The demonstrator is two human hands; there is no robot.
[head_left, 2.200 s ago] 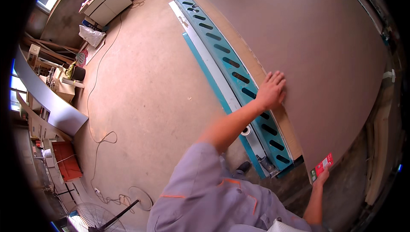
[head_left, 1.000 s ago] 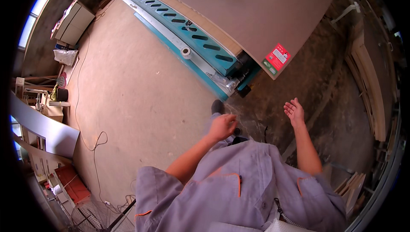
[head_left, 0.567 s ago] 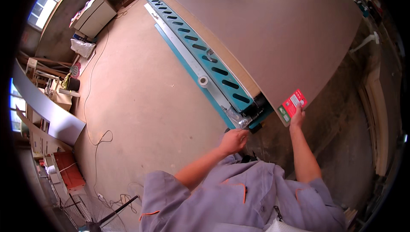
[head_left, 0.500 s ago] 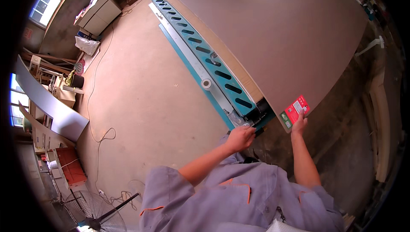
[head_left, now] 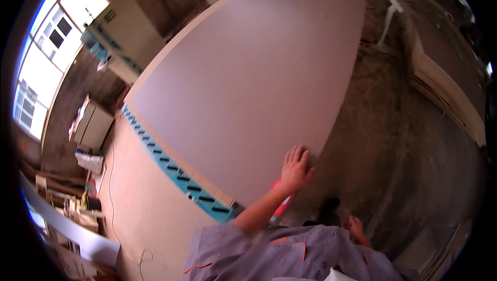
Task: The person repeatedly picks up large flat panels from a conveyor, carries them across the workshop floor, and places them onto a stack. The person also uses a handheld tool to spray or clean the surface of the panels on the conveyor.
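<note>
My left hand [head_left: 297,169] lies on the near right corner area of a large grey-brown board [head_left: 243,74], fingers stretched out flat near its right edge. A red label card [head_left: 283,207] at the board's near corner is mostly covered by my left forearm. Low beside my body, off the board, hangs my right hand [head_left: 355,227]; it is small and blurred, and its finger position is unclear. Along the board's left end runs a teal slotted metal beam [head_left: 168,166], with a white roll [head_left: 190,196] beside it.
Stacked curved panels [head_left: 440,89] stand at the right, past dark floor. A white stand [head_left: 388,22] rises near the far right. To the left are a drawer cabinet [head_left: 93,126], a pale leaning panel [head_left: 98,245] and a cable [head_left: 111,198] on the floor. A tall beige machine [head_left: 132,32] stands behind.
My view has swung right and up along the board. My right hand has let go of the red card and dropped beside me. My left hand has moved from the beam's end onto the board.
</note>
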